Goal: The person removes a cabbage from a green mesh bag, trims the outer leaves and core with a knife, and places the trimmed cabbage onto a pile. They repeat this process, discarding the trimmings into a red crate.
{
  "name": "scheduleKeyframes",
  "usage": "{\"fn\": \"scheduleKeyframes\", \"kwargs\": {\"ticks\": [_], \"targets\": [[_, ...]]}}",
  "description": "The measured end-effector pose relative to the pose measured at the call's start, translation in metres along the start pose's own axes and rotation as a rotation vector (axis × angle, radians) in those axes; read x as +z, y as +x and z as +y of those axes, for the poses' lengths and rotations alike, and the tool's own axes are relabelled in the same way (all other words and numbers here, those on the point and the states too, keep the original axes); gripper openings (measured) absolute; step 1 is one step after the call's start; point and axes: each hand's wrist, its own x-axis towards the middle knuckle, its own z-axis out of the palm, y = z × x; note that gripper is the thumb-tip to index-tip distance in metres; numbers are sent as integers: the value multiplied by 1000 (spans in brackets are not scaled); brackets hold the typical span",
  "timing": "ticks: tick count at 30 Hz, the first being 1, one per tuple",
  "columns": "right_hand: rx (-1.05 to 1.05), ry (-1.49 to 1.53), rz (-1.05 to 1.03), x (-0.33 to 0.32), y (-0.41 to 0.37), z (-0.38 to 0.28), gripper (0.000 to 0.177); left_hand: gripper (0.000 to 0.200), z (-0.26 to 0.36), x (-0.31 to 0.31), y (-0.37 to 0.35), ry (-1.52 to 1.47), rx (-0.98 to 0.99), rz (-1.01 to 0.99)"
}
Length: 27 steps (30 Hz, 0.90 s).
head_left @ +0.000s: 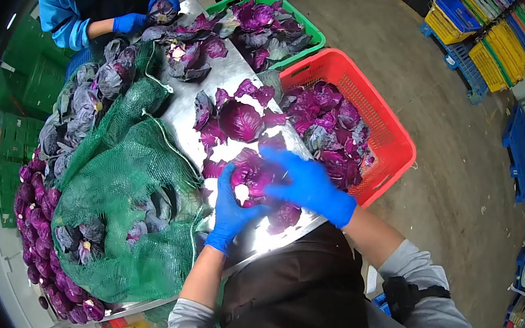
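Note:
A red cabbage (pixel 250 168) with a pale cut stem end sits on the metal table near its front edge. My left hand (pixel 230 214), in a blue glove, grips it from the near left side, thumb and fingers around it. Over its right side reaches my right hand (pixel 313 185), also blue-gloved and smeared by motion, so its finger hold cannot be made out. Loose purple leaves lie around the cabbage, among them a large cupped leaf (pixel 241 121) just beyond it. Another leaf (pixel 284 216) lies below my right hand.
A red crate (pixel 391 156) full of purple leaves stands right of the table, a green crate (pixel 319 39) behind it. Left are a green mesh sack (pixel 133 187) with cabbages and a heap of trimmed cabbages (pixel 36 220). Across the table, a blue-gloved person (pixel 75 0) handles a cabbage.

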Motion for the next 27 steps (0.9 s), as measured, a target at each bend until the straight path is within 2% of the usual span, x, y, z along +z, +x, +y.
{"fn": "scheduleKeyframes", "kwargs": {"ticks": [2, 3, 5, 6, 7, 9, 10, 12, 13, 14, 16, 17, 18, 20, 22, 23, 24, 26, 27], "targets": [[-19, 0, -225, 3, -6, -5, 52, 111, -10, -2, 1, -33, 16, -2], [77, 166, -263, 9, -12, 16, 43, 109, -2, -5, 2, -131, -71, 14], [74, 255, -219, 2, -17, 43, 35, 103, 1, -13, 3, -235, -204, 55], [85, 284, -185, -3, -20, 48, 32, 98, 11, -15, 1, -411, -278, 68], [82, 285, -188, -16, -17, 32, 32, 91, 9, -18, -1, -501, -328, 51], [546, 551, -200, -44, -12, 0, 29, 78, 10, -22, -3, -713, -350, -11], [542, 554, -206, -50, -12, 1, 29, 72, 13, -23, -2, -834, -322, -58], [530, 555, -199, -64, -10, 6, 29, 65, -8, -21, -10, -931, -367, 26], [621, 604, -203, -72, -10, 12, 27, 64, -9, -20, -10, -1073, -439, 71], [614, 601, -212, -81, -7, 16, 27, 63, -8, -19, -11, -1217, -511, 118], [676, 437, -50, -93, 1, 20, 25, 67, 3, -22, -10, -1281, -466, 92], [668, 446, -63, -85, 6, 19, 25, 69, 11, -24, -11, -1361, -471, 131], [425, 285, -18, -72, 9, 12, 36, 72, 16, -22, -9, -1448, -480, 159], [-52, -41, 72, -43, 16, -4, 58, 75, 22, -17, -9, -1408, -447, 139], [-82, 129, 14, -22, 32, -20, 68, 74, 30, -12, -7, -1410, -368, 86], [262, 468, -80, -23, 39, -42, 64, 74, 31, -10, -9, -1487, -414, 78], [262, 469, -82, -28, 46, -41, 64, 74, 35, -9, -10, -1486, -414, 80], [713, 540, -594, -40, 64, -35, 60, 72, 50, -8, -9, -1760, -472, 14], [550, 498, -548, -40, 62, -31, 53, 70, 55, -7, -11, -1656, -525, 22]]}}
